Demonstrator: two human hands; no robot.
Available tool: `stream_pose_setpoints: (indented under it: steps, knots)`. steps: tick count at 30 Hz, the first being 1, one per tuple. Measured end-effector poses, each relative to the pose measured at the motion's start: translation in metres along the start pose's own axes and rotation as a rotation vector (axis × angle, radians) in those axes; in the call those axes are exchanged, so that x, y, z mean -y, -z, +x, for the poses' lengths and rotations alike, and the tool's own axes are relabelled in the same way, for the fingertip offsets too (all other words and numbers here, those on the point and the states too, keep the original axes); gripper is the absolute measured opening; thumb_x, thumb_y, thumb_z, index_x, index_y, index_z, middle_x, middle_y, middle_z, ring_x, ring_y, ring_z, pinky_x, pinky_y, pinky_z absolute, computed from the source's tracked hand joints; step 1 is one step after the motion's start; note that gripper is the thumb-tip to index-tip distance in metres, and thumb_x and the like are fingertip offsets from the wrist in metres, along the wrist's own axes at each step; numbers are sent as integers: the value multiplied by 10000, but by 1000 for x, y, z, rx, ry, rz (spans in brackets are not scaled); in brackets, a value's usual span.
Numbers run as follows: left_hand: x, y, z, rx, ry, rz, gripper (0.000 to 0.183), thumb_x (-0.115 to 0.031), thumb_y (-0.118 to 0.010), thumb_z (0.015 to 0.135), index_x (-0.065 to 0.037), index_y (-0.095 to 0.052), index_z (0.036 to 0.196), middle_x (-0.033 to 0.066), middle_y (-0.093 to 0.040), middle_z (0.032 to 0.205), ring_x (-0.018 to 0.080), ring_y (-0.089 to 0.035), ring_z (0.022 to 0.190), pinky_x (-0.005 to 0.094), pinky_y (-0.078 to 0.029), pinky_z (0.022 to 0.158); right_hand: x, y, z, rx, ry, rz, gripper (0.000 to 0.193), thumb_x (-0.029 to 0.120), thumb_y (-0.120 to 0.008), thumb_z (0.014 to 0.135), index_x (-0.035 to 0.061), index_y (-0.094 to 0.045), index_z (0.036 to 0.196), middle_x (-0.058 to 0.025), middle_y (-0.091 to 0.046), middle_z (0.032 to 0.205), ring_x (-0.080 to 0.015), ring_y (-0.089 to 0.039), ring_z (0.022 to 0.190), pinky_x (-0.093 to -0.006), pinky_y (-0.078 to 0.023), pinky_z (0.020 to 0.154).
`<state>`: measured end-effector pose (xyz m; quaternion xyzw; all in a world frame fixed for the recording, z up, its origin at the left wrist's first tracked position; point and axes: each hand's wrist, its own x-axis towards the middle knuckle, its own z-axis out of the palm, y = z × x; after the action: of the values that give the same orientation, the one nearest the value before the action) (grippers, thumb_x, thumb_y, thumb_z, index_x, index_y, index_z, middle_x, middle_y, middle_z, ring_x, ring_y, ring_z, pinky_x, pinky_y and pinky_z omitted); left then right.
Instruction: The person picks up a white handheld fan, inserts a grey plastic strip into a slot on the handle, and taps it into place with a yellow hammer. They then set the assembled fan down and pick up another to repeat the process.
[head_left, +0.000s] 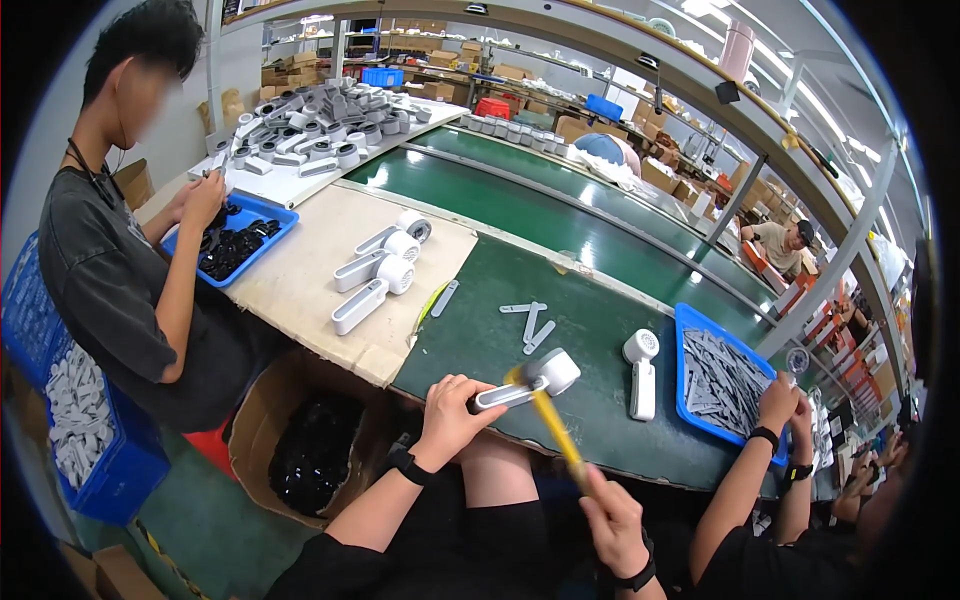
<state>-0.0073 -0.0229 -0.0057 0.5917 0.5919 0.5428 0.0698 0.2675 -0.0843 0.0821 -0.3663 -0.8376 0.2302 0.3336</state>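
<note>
Under bright ceiling tubes (826, 115), the green belt (500, 208) glares and edges bend.

No text, number or sign can be read. On the held white-and-grey device (560, 371) and the yellow-handled tool (559, 427), no characters can be made out. On the loose grey strips (539, 337), any marks are too small to be resolved. On the brown cartons (660, 177) farther back, any print is lost to distance and blur.
</note>
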Motion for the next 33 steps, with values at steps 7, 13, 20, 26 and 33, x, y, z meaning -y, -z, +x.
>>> stream_pose_setpoints:
  steps: [7,13,20,26,33]
  knots:
    - [-12,6,6,127,108,88,223,-263,-791,738,-102,-709,869,48,-634,847,272,-597,901,409,-452,817,-27,5,-4,-15,-141,-68,499,-57,-556,886,1,-513,1380,-68,-526,759,-123,-508,619,-260,-428,585]
    - [-25,-3,25,148,-160,236,341,-310,-754,791,-87,-658,1031,88,-626,907,292,-595,949,414,-457,800,-39,-6,-8,-17,-244,44,472,-19,-587,898,-1,-514,1364,-154,-534,777,-269,-532,663,-314,-451,646]
    - [6,8,38,152,-179,143,236,-245,-706,840,-38,-622,914,158,-621,897,359,-610,873,466,-471,756,-50,-7,-22,-144,-74,92,467,7,-569,956,16,-495,1417,10,-547,785,-45,-447,576,-191,-381,519]
    - [57,74,68,-150,-24,416,238,-182,-749,790,-18,-640,925,179,-633,861,390,-604,823,484,-462,748,-61,5,-42,-297,-178,153,449,-2,-581,946,15,-526,1391,39,-514,759,-40,-434,595,-190,-372,534]
    - [147,110,97,-197,94,744,314,-179,-747,798,-26,-614,1037,170,-608,1068,351,-548,1071,501,-423,878,-110,20,-55,-455,-366,55,500,-15,-535,915,-10,-484,1412,-4,-552,767,-39,-465,559,-193,-388,508]
